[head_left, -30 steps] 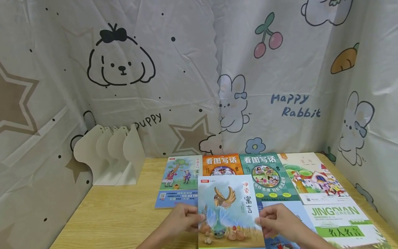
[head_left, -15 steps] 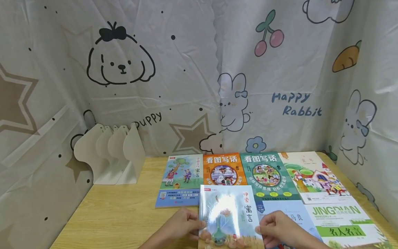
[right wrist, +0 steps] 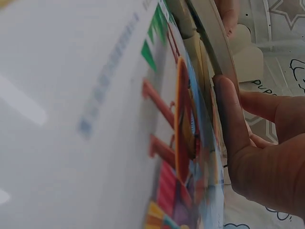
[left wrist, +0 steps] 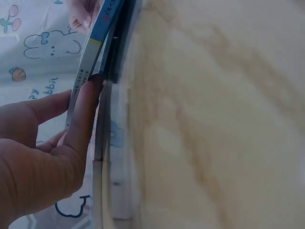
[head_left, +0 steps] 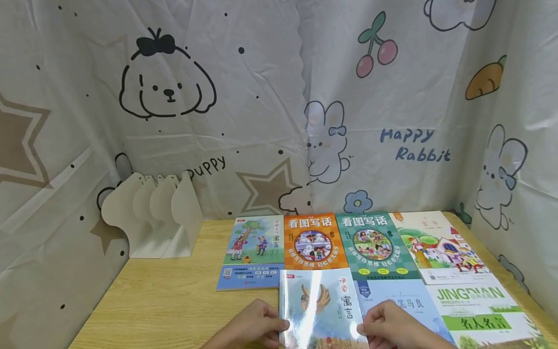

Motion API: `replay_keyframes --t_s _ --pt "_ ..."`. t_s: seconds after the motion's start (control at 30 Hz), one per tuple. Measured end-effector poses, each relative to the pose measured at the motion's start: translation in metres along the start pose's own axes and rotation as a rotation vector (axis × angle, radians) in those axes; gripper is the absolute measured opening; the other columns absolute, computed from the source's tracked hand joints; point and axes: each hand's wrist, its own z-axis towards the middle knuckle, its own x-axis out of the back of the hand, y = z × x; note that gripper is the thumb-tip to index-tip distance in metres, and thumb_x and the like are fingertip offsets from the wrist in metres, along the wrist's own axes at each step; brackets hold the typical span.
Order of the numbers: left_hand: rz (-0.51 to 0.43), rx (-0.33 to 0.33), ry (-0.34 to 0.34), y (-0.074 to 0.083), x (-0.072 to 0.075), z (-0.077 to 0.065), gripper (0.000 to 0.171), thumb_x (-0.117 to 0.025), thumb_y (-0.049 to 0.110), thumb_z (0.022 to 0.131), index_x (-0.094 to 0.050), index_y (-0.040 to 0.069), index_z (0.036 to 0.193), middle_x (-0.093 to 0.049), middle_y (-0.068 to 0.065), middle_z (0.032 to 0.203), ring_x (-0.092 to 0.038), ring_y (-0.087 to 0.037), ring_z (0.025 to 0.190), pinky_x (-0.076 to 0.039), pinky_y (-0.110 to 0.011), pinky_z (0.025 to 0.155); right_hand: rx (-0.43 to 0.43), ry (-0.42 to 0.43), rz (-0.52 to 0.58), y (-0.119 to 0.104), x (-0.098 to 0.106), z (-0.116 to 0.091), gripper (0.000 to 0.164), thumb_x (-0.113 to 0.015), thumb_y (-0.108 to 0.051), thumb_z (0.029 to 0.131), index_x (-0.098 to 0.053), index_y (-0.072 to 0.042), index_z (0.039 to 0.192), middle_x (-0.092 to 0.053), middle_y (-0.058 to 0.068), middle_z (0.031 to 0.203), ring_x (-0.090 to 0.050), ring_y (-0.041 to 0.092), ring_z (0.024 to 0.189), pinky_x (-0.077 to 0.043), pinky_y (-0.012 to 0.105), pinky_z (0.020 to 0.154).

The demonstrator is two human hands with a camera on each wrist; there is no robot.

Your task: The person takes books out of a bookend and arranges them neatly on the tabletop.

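A thin picture-covered book (head_left: 322, 310), with a bird and Chinese characters on its cover, is held between both hands in the head view. My left hand (head_left: 257, 324) pinches its left edge, thumb on the cover. At the opposite edge my right hand (head_left: 392, 325) pinches it the same way. The left wrist view shows the spine of the book (left wrist: 90, 59) between the thumb and fingers of the left hand (left wrist: 52, 152). In the right wrist view, the right hand (right wrist: 262, 138) grips the page edges. The book's lower end runs out of the head view.
Behind it lie an orange book (head_left: 314, 242), a green book (head_left: 377, 245) and a tree-covered book (head_left: 257, 249). To the right are a light blue book (head_left: 407, 300), a green-and-white book (head_left: 484, 310) and a village-scene book (head_left: 444, 247). A white book rack (head_left: 152, 218) stands on the wooden table (head_left: 165, 300).
Both hands have lowered the book toward the front edge of the head view. More of the orange and light blue books shows, and a band of glare lies across the held cover.
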Motion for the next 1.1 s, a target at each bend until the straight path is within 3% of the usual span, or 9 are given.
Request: replay_keyframes --t_s 0.63,1.1 --pt "0.031 0.036 0.009 -0.0017 -0.0032 0.0033 0.015 -0.072 0.01 0.09 -0.074 0.0 0.08 -0.066 -0.002 0.063 -0.06 -0.006 0.053 -0.053 -0.021 0.051 0.029 -0.013 -0.037 0.0052 -0.0022 0.0026 0.027 -0.069 -0.021 0.093 -0.068 -0.004 0.071 -0.06 -0.002 0.06 -0.05 0.003 0.05 -0.042 0.017 0.049" --pt "0.19 0.021 -0.041 0.0028 0.0003 0.0032 0.022 -0.072 0.013 0.091 -0.073 0.001 0.073 -0.064 -0.005 0.06 -0.057 -0.008 0.048 -0.05 -0.021 0.048 0.029 -0.002 -0.067 0.006 -0.0031 0.0017 0.028 -0.073 -0.021 0.091 -0.067 -0.005 0.069 -0.059 -0.003 0.059 -0.049 0.003 0.05 -0.039 0.016 0.048"
